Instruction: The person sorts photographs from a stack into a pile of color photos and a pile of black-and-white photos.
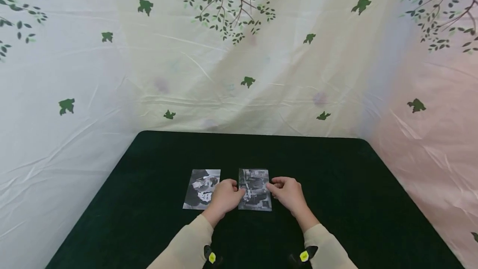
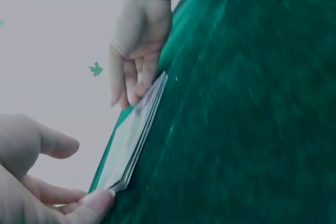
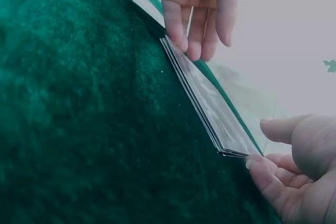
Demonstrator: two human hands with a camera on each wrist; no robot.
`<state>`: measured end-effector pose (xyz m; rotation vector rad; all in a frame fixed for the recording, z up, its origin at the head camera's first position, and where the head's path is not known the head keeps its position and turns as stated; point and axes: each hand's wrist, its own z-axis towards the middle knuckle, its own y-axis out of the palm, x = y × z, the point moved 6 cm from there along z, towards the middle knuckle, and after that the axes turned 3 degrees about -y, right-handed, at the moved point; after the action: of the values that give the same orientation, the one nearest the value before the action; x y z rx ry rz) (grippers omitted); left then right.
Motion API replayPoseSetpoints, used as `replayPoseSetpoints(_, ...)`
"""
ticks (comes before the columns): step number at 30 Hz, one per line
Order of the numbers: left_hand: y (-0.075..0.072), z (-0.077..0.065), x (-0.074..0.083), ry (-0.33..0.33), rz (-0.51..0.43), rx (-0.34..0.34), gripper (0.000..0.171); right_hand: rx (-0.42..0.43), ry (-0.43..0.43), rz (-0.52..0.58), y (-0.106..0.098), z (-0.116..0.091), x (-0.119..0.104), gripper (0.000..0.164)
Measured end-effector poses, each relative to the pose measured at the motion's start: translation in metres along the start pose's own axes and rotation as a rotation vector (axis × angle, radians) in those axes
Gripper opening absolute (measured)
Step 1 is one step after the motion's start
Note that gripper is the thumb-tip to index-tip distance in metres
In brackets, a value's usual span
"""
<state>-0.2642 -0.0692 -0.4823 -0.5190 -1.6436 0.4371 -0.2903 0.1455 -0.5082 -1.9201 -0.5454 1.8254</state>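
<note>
A neat stack of black-and-white photo prints [image 1: 255, 196] lies flat on the dark green cloth. The wrist views show its layered edges, several sheets thick. My left hand [image 1: 225, 196] is at the left side, one fingertip [image 2: 100, 201] right at the stack's edge and the other fingers loosely bent. On the opposite side, my right hand [image 1: 289, 194] has a fingertip [image 3: 257, 166] against the edge in the same way. Neither hand wraps round or pinches the prints. To the left lies another black-and-white print [image 1: 194, 190], partly covered by my left hand.
The green cloth-covered table [image 1: 336, 177] has rounded far corners. Behind it hangs a pale curtain [image 1: 209, 65] with printed branches and green leaf shapes, which also closes in both sides. Black bands with yellow tags [image 1: 212, 257] sit at both sleeves.
</note>
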Motion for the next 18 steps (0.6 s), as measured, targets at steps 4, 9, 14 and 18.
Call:
replayPoseSetpoints(4,0.006,0.001,-0.002,-0.031,-0.034,-0.002,0.046,-0.025,-0.004,0.01,0.004,-0.001,0.001,0.039)
replayPoseSetpoints(9,0.008,0.001,-0.007,-0.035,-0.062,0.032,0.046,-0.034,-0.012,0.031,0.01,-0.002,0.0,0.041)
replayPoseSetpoints(14,0.011,0.001,-0.008,-0.016,-0.058,0.036,0.045,-0.02,-0.013,0.015,0.01,-0.002,0.002,0.039)
replayPoseSetpoints(18,0.014,0.004,-0.007,0.006,-0.031,0.044,0.043,0.0,-0.025,-0.022,0.007,-0.001,0.003,0.038)
